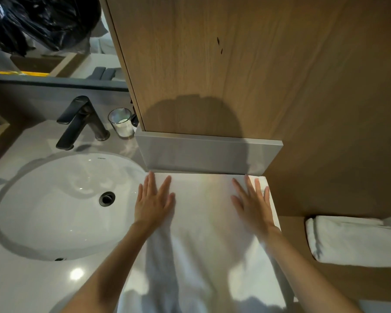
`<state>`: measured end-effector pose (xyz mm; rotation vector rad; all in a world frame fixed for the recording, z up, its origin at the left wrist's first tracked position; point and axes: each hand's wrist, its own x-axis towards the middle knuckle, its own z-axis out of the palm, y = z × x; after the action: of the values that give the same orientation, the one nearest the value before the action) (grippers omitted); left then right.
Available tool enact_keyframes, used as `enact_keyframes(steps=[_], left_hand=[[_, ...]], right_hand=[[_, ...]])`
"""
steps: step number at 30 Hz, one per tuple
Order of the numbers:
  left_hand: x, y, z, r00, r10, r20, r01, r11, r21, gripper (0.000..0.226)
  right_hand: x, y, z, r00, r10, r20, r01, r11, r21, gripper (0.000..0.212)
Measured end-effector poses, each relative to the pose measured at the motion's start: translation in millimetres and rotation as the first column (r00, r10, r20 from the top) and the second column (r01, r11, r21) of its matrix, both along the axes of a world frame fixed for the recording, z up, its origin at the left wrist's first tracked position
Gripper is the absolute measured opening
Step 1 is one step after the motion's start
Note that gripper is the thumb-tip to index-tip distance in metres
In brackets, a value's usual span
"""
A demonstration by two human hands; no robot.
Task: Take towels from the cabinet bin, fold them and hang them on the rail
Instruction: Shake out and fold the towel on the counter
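Note:
A white towel [203, 222] lies spread flat on the counter to the right of the sink, its far edge against the grey base of the wooden cabinet. My left hand [155, 201] presses palm down on the towel's left side, fingers spread. Over on the towel's right side, my right hand [253, 203] lies flat the same way near the counter's edge. Neither hand grips anything. A second white towel [352, 241], folded, hangs at the lower right; whatever carries it is hidden.
An oval white sink [61, 206] with a dark faucet [81, 120] fills the left. A glass cup [121, 123] stands beside the faucet. The wooden cabinet [212, 64] rises straight ahead, and a wooden wall panel [336, 132] closes the right side.

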<state>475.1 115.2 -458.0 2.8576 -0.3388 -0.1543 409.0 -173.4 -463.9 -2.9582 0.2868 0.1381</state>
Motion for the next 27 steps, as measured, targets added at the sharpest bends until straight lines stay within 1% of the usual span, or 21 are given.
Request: enact_keyframes(steps=[2, 4, 5, 6, 7, 8, 10, 13, 16, 19, 21, 24, 27], left_hand=[[-7.4, -8.0, 3.5, 0.998, -0.008, 0.058, 0.006, 1.0, 0.028, 0.067], [-25.9, -20.3, 4.9, 0.989, -0.03, 0.146, 0.031, 1.0, -0.004, 0.059], [-39.0, -28.2, 4.3, 0.986, -0.043, 0.162, 0.05, 0.998, -0.039, 0.056], [-53.3, -36.9, 2.8, 0.985, -0.058, 0.159, 0.071, 0.995, -0.075, 0.054], [-67.6, -45.3, 0.0, 0.986, -0.075, 0.15, 0.091, 0.991, -0.101, 0.053], [-79.8, -51.9, -3.6, 0.988, -0.087, 0.131, 0.102, 0.988, -0.114, 0.052], [-99.1, -57.7, -11.7, 0.991, -0.094, 0.094, 0.103, 0.991, -0.089, 0.054], [-109.7, -47.7, -19.4, 0.996, -0.062, 0.066, 0.063, 0.998, -0.027, 0.054], [-107.3, -30.0, -14.4, 0.996, -0.038, 0.084, 0.04, 0.999, -0.026, 0.052], [-106.7, -7.0, -12.4, 0.996, 0.01, 0.094, -0.007, 0.999, -0.037, 0.052], [-109.5, 10.6, -11.8, 0.996, 0.01, 0.088, -0.007, 0.999, -0.031, 0.053], [-112.2, 27.2, -10.6, 0.997, -0.015, 0.074, 0.017, 1.0, -0.026, 0.054], [-112.2, 29.1, -10.6, 0.999, 0.008, 0.045, -0.007, 1.0, -0.029, 0.06]], right_hand=[[-0.8, 10.5, 7.8, 0.999, -0.046, -0.029, 0.048, 0.995, 0.084, 0.053], [-10.2, 35.0, 14.9, 0.997, -0.051, 0.056, 0.041, 0.985, 0.167, 0.054], [-17.4, 51.7, 16.9, 0.992, -0.029, 0.126, 0.009, 0.987, 0.161, 0.055], [-25.2, 70.1, 16.5, 0.987, 0.002, 0.164, -0.026, 0.989, 0.144, 0.055], [-32.7, 87.9, 13.1, 0.986, 0.02, 0.166, -0.044, 0.989, 0.14, 0.054], [-39.9, 102.5, 9.3, 0.99, 0.013, 0.14, -0.035, 0.988, 0.154, 0.054], [-52.3, 117.6, -0.4, 0.995, -0.018, 0.093, 0.003, 0.988, 0.154, 0.051], [-67.1, 108.3, -13.4, 0.989, 0.045, 0.142, -0.055, 0.996, 0.067, 0.049], [-77.5, 84.4, -12.7, 0.979, 0.088, 0.184, -0.105, 0.991, 0.084, 0.048], [-92.5, 48.5, -12.7, 0.986, 0.002, 0.165, -0.018, 0.995, 0.098, 0.051], [-100.3, 27.0, -11.2, 0.992, -0.041, 0.122, 0.033, 0.997, 0.067, 0.055], [-101.9, 15.1, -7.4, 0.997, -0.048, 0.067, 0.045, 0.998, 0.04, 0.059], [-100.2, 17.8, -3.3, 0.997, -0.065, 0.034, 0.063, 0.995, 0.073, 0.069]])
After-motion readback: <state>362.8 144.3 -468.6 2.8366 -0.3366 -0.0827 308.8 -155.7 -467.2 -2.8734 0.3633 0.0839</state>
